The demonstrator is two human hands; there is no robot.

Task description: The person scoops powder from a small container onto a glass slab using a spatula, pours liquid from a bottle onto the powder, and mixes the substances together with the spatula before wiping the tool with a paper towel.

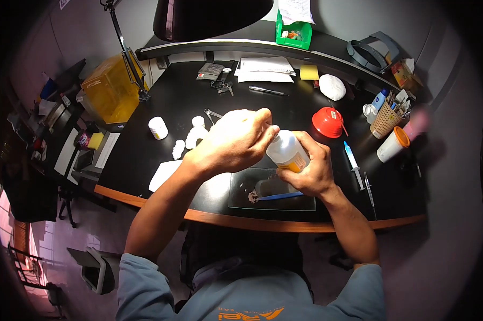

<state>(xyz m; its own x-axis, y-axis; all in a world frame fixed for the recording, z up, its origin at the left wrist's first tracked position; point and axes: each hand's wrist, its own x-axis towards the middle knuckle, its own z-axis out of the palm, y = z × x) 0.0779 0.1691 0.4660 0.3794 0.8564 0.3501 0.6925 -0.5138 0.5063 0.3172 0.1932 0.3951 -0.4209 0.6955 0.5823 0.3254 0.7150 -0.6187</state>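
Note:
My right hand [314, 171] is wrapped round a white bottle [287, 150] with an orange and yellow label, tilted over the desk. At the bottle's top, my left hand [239, 139] has its fingers pressed together; whatever they hold, if anything, is hidden. Below the hands lies a glass plate [239, 187] near the front edge, with a blue-handled tool [280, 196] and a small brownish clump [253, 197] on it. White cast-like pieces [196, 136] stand left of my left hand.
A white jar [158, 128] stands at the left. To the right are a red bowl [327, 122], a syringe [353, 163], tweezers [369, 192], a holder of tools [385, 120] and an orange-lidded cup [393, 145]. A dark lamp shade [209, 18] hangs above.

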